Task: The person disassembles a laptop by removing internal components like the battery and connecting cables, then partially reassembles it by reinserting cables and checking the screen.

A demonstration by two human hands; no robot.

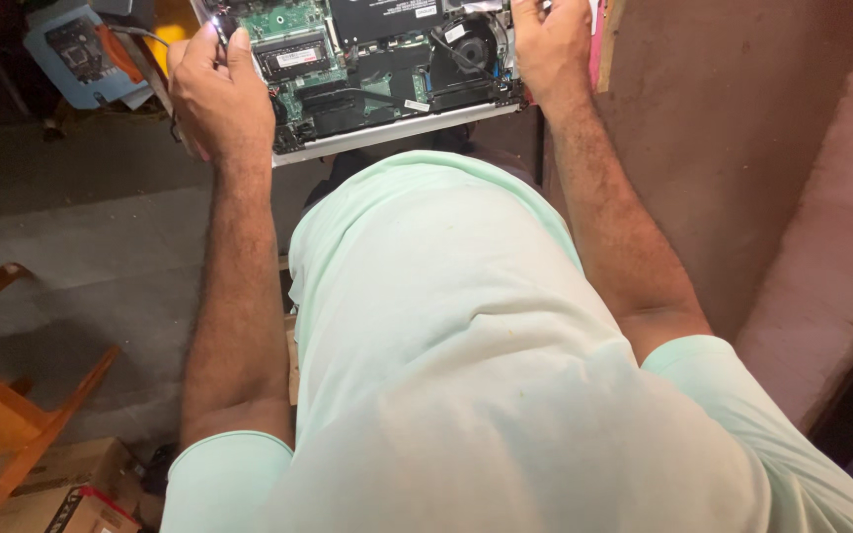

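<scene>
Nearest to you is your own pale green shirt (466, 375), filling most of the view, with both forearms reaching out past it toward the top of the frame. Off to your left, low down, sit an orange wooden chair (2, 415) and some cardboard boxes (61, 489) on the grey floor (101, 257). Farther out, your hands are well apart, one at each side of an opened laptop (377, 69) with its back cover off and the green circuit board, memory stick and round fan (471, 47) exposed. Your left hand (217, 89) is closed around the laptop's left edge, and something thin and dark seems pinched in its fingers, though I cannot tell what. Your right hand (550, 44) grips the right edge near the fan. The laptop's near edge hangs out over your lap, and I cannot tell whether a worktop carries it beyond the frame; if either grip slackens it could tip and drop. Fingers straying inward could also press on the bare board or snag the thin black cable (348, 94). A blue device (86, 49) lies beyond, to the left.
</scene>
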